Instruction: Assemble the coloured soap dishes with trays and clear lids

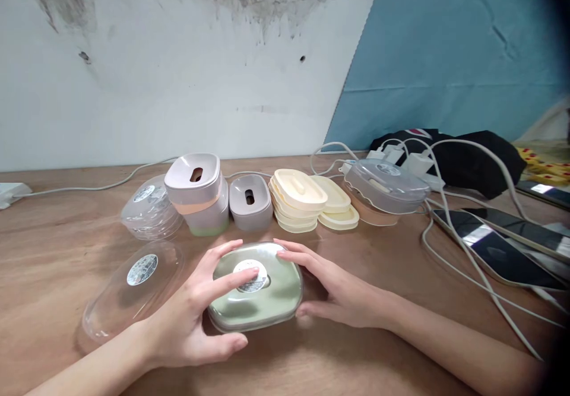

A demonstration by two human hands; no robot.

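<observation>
A green box with a clear lid and a round label [260, 292] sits on the wooden table [383, 265] in front of me. My left hand [196, 319] grips its left side, forefinger lying across the label and thumb under the near edge. My right hand [332, 289] cups its right side, fingers on the far edge and thumb at the near corner. Both hands are closed around the box.
A loose clear lid [133, 289] lies to the left, more clear lids [149, 206] behind it. Stacked grey boxes [198, 191], a single grey box [250, 201], cream inserts [298, 200] and a lidded box [385, 191] line the back. Phones [494, 247] and white cables [449, 235] lie right.
</observation>
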